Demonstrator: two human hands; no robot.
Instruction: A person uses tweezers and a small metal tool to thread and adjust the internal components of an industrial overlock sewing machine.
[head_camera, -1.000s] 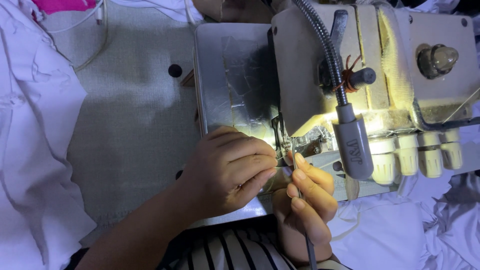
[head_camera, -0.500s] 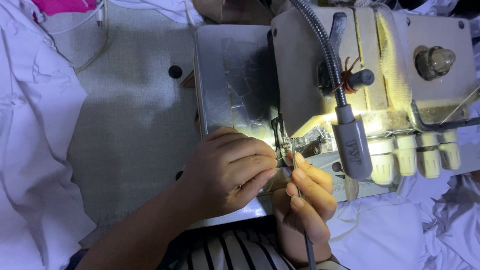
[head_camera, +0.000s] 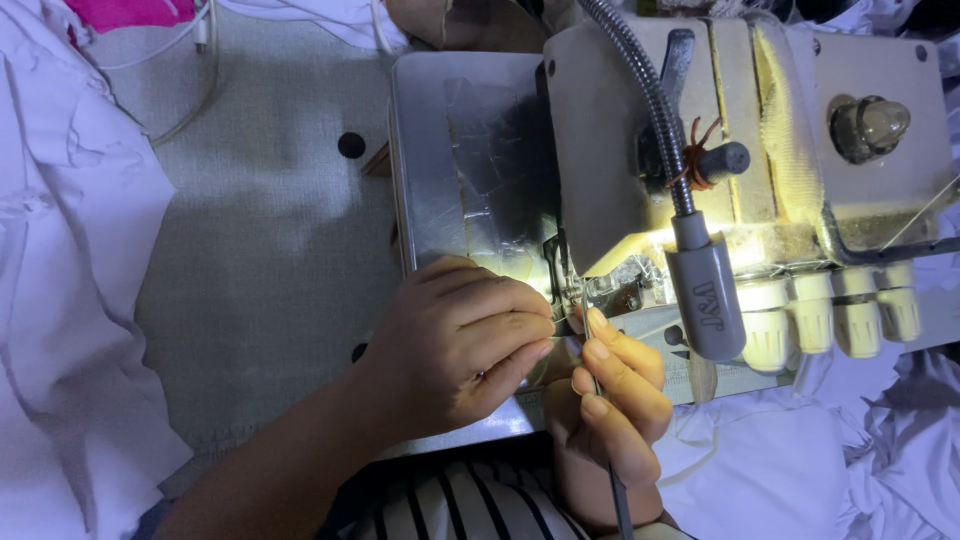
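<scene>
Tweezers pinched in my right hand, long axis pointing up at the sewing machine's needle. Left hand curled, fingertips pressed together just left of that needle, about equally close.

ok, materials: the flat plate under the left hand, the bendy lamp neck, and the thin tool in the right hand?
Plate: looks like bare metal, dull shine with blurred reflections. Lamp neck: probably ribbed metal hose, glinting coils. Thin tool in the right hand: likely metal, slim and grey; too blurred to be sure. Left hand covers the plate's near edge.
</scene>
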